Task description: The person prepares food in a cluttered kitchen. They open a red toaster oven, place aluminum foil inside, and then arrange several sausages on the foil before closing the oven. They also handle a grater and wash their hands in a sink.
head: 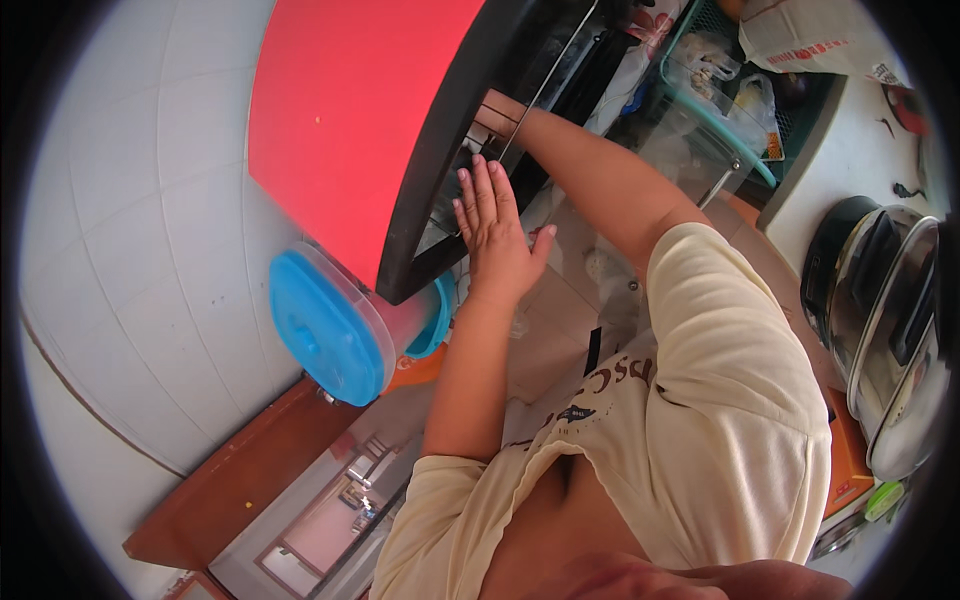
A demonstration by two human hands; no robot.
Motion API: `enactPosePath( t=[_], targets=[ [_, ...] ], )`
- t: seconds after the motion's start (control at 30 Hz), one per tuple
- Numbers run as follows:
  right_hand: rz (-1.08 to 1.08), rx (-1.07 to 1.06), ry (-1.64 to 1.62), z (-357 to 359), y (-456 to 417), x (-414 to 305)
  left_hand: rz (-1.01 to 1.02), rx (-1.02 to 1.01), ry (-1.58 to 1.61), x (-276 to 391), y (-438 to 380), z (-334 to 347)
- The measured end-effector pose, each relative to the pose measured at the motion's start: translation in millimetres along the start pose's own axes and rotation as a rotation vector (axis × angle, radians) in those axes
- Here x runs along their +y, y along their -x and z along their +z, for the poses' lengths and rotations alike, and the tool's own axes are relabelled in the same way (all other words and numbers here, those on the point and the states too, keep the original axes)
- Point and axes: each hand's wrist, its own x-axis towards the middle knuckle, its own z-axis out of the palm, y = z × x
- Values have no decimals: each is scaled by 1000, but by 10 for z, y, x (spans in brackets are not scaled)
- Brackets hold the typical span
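Note:
Before me is a countertop oven with a red casing and a black front frame. A glass door with a metal handle appears to hang open from it. My right hand reaches into the oven behind the thin bars of a wire rack; its fingers are hidden, so what it touches cannot be told. My left hand is at the oven's mouth, back upward, fingers stretched towards the rack and thumb apart. Nothing shows in its grasp. Whether its fingertips touch the rack is unclear.
Left of the oven stands a clear plastic container with a blue lid, against a white tiled wall. At right, a green basket holds plastic bags. Several pot lids stand by a pale countertop. Floor tiles show below.

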Motion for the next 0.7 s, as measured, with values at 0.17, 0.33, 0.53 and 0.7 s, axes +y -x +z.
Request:
enactPosePath(
  t=[0.17,0.33,0.53,0.7],
  targets=[
    [607,208,-833,-230,112,-424,237,184,98,-7,309,250],
    [862,174,-620,-505,352,-853,167,156,304,81,675,564],
    [445,-137,813,-220,716,-1120,68,159,367,-28,822,708],
    [52,-65,1502,449,1203,-682,-42,230,402,-84,832,668]
  ],
)
